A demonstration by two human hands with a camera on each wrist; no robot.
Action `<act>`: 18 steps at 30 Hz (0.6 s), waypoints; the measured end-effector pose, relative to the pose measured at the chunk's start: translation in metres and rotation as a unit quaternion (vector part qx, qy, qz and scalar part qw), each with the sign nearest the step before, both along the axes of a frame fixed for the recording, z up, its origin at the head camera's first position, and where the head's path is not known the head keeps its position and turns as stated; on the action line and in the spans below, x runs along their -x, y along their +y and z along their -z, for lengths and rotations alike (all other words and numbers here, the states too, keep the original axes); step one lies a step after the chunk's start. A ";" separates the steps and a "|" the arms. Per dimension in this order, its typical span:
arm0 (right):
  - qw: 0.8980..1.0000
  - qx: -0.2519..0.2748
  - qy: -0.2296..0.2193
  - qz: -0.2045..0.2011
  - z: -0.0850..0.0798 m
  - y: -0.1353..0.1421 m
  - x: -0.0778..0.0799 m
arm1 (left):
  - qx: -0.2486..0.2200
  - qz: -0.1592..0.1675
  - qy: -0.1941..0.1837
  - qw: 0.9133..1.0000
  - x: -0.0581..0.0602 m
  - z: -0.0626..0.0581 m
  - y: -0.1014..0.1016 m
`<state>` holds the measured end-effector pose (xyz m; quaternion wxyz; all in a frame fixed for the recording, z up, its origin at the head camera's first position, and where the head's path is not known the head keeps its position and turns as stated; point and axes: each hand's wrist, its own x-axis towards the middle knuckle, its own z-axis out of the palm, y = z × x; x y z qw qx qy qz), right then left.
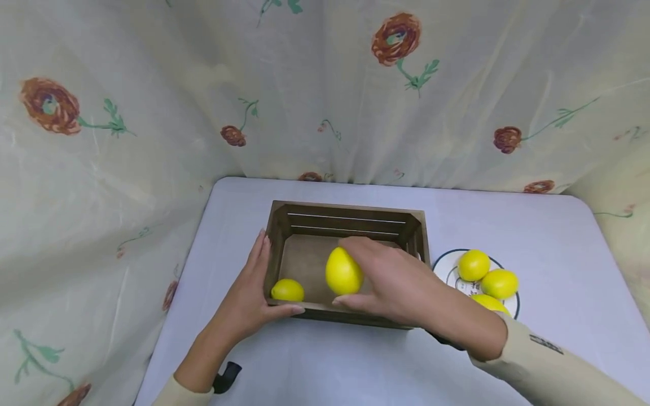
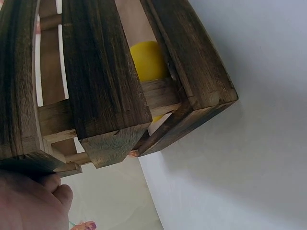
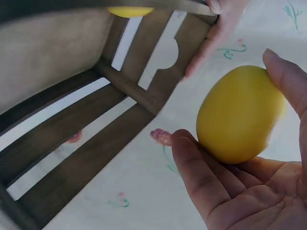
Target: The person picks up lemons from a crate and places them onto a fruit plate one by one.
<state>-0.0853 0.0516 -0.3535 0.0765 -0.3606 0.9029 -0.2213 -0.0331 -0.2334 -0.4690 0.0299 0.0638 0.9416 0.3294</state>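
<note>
My right hand (image 1: pixel 388 276) holds a yellow lemon (image 1: pixel 343 272) above the wooden crate (image 1: pixel 347 206), thumb on one side and fingers on the other. In the right wrist view, the lemon (image 3: pixel 240 115) sits between the thumb and fingertips. At the crate's front left corner rests my left hand (image 1: pixel 246 299), its straight fingers along the left wall and its thumb by the front rim. Another lemon (image 1: pixel 288 290) lies inside the crate near that corner. Through the slats in the left wrist view, part of a lemon (image 2: pixel 148 61) shows.
Right of the crate, a white plate with a dark rim (image 1: pixel 447 264) bears three lemons (image 1: pixel 500 283), one partly hidden by the right forearm. A white cloth covers the table (image 1: pixel 315 366). Flower-patterned curtains (image 1: pixel 325 96) hang behind it and at the sides.
</note>
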 end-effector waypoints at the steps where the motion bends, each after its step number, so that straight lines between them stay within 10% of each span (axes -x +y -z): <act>1: 1.000 0.001 0.001 0.002 0.000 0.004 -0.002 | -0.001 0.000 0.001 1.000 0.000 0.000 0.000; 18: 0.996 0.041 0.056 0.050 0.011 0.086 -0.034 | -0.014 -0.007 -0.007 1.000 0.000 -0.001 0.000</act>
